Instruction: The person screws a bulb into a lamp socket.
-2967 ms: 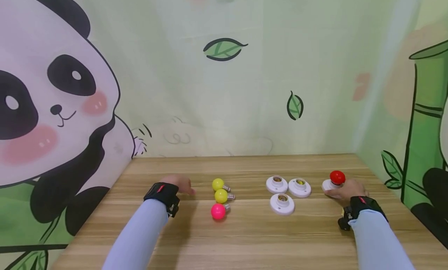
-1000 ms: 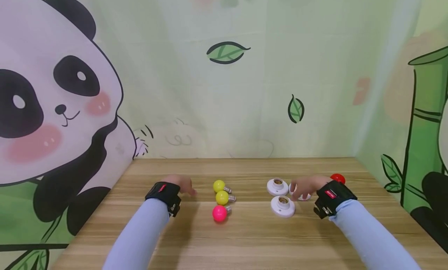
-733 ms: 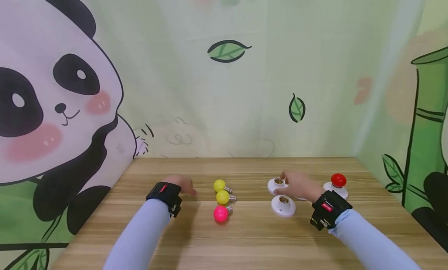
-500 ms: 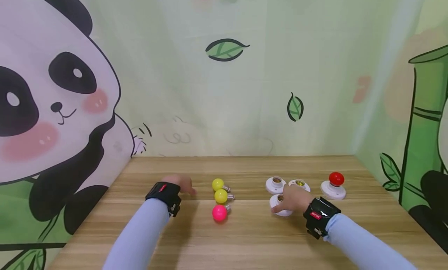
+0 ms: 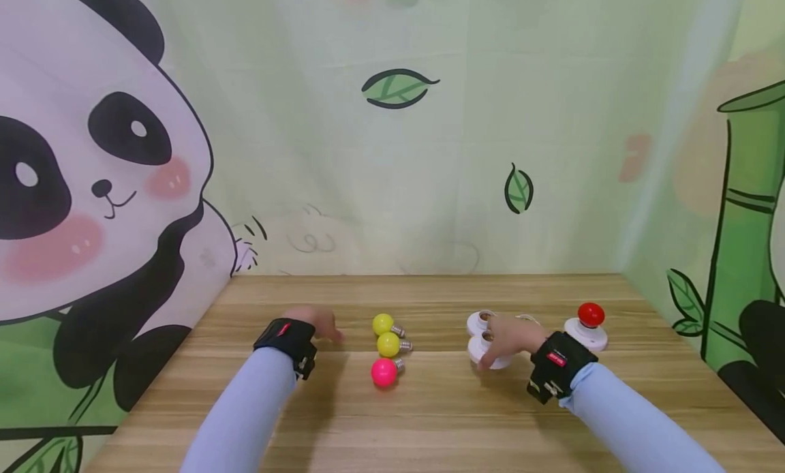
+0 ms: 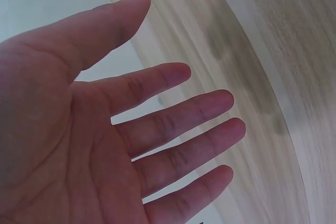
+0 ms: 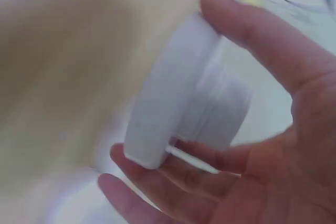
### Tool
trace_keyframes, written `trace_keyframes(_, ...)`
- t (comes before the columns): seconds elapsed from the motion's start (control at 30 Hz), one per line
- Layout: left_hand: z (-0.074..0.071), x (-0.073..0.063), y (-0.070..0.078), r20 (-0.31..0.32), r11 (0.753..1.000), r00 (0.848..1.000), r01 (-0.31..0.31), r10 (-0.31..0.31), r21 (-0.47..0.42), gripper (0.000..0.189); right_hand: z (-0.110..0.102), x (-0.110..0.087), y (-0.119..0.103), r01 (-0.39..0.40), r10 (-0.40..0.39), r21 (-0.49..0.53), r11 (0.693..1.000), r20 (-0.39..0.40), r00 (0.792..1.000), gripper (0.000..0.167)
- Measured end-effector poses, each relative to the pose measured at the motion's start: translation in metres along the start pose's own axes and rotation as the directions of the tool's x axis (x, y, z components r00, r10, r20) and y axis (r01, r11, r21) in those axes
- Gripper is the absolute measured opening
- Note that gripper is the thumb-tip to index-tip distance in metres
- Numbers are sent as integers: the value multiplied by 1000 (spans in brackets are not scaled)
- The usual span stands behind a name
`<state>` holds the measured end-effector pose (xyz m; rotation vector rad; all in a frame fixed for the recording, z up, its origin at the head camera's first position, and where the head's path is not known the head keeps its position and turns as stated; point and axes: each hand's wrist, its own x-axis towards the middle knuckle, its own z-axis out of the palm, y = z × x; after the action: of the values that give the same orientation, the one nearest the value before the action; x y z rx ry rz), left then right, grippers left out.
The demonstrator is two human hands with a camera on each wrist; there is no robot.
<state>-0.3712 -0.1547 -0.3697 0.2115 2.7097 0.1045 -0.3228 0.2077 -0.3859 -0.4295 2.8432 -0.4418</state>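
Lamp socket (image 5: 477,347) partly behind right hand (image 5: 514,337).

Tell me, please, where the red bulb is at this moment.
In the head view, the red bulb sits in a white socket toward the right of the wooden table, to the right of the right hand.

A pale green backdrop (image 5: 306,153) rises behind the far edge of the wood-grain table (image 5: 417,425), with a printed panda (image 5: 129,193) beyond its left edge and green bamboo (image 5: 749,248) beyond its right.
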Motion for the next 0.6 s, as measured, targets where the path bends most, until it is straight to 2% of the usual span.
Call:
trace_keyframes(0.1,0,4,-1,12,999,1000,7,-6,-47,40,-31,6,-6,77,-76,78,994,-20,997,79)
trace_keyframes(0.17,-1,6,-2,18,996,1000,22,-21,-87,41,-51,11,-11,130,-117,147,981,-90,989,77)
trace_keyframes(0.3,-3,5,-1,16,993,999,41,-39,-107,43,-80,21,-24,259,-194,241,935,-262,945,75)
trace_keyframes(0.43,-5,-2,0,12,996,999,43,-42,-78,43,-91,25,-37,340,-218,288,895,-382,898,80)
trace_keyframes(0.53,-7,-5,0,20,998,999,30,-29,-52,43,-91,27,-47,380,-228,305,873,-434,872,80)
trace_keyframes(0.6,-8,-7,0,22,999,1000,23,-22,-39,42,-87,29,-52,395,-236,302,867,-449,862,80)
